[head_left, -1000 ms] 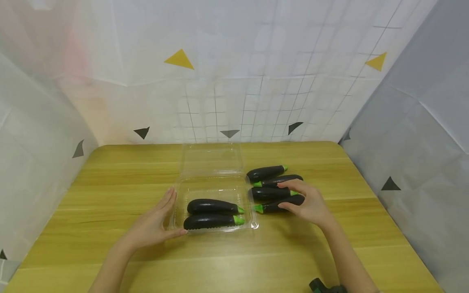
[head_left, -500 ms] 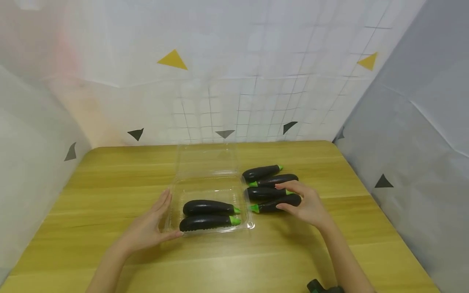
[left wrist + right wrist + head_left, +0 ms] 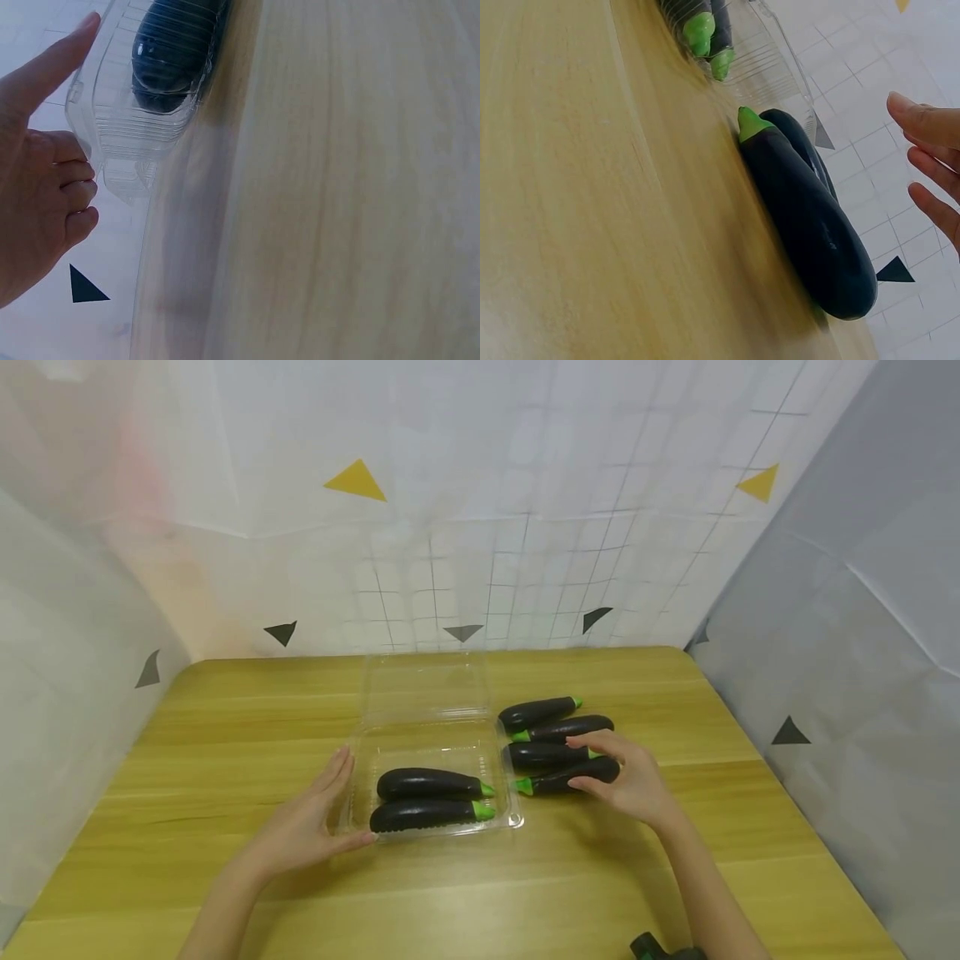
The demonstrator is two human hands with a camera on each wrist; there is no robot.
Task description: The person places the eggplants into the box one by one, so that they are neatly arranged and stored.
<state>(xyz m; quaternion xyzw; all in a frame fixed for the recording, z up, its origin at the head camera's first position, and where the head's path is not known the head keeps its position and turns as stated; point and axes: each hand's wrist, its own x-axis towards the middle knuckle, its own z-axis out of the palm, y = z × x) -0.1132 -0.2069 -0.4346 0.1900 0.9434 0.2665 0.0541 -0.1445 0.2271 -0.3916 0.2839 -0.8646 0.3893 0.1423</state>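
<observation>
A clear plastic clamshell container (image 3: 420, 737) stands with its lid (image 3: 426, 683) folded back. Two dark eggplants lie side by side inside it, a rear one (image 3: 429, 783) and a front one (image 3: 423, 815). My left hand (image 3: 303, 822) rests against the container's left side, fingers extended along the wall and thumb at the front corner. To the right, several loose eggplants lie in a row, the nearest one (image 3: 564, 777) with its green stem toward the container. Over these hovers my right hand (image 3: 626, 777), fingers and thumb apart; the right wrist view shows it off the near eggplant (image 3: 810, 225), holding nothing.
The wooden table (image 3: 465, 893) ends at a pale sheeted wall (image 3: 450, 568) close behind the lid. A dark object (image 3: 660, 947) lies partly in view at the front edge, beside the right forearm.
The head view has shifted slightly sideways. Both hands, the container and the eggplants otherwise keep their places.
</observation>
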